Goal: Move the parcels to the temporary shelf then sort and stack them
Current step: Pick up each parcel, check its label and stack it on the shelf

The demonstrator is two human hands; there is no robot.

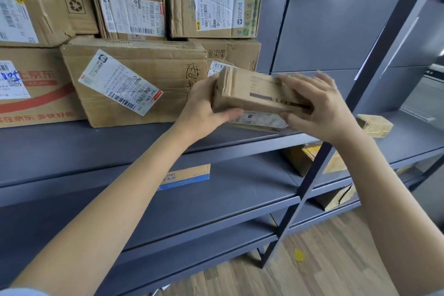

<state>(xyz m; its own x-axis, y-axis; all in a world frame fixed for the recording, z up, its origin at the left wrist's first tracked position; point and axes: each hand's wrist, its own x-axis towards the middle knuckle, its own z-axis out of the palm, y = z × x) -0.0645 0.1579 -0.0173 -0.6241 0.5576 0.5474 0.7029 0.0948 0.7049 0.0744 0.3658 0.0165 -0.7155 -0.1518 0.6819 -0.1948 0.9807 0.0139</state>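
A small brown cardboard parcel is held just above the grey shelf board, both hands on it. My left hand grips its left end, thumb underneath. My right hand clasps its right end. Under it lies a flat parcel with a white label. To the left a large labelled carton rests on the shelf, with two smaller labelled boxes stacked above it. A red-printed carton stands at the far left.
A dark metal upright crosses in front on the right. A small taped parcel sits on the neighbouring shelf beyond it. Lower shelves hold a blue-printed box and more brown boxes. Wooden floor lies below.
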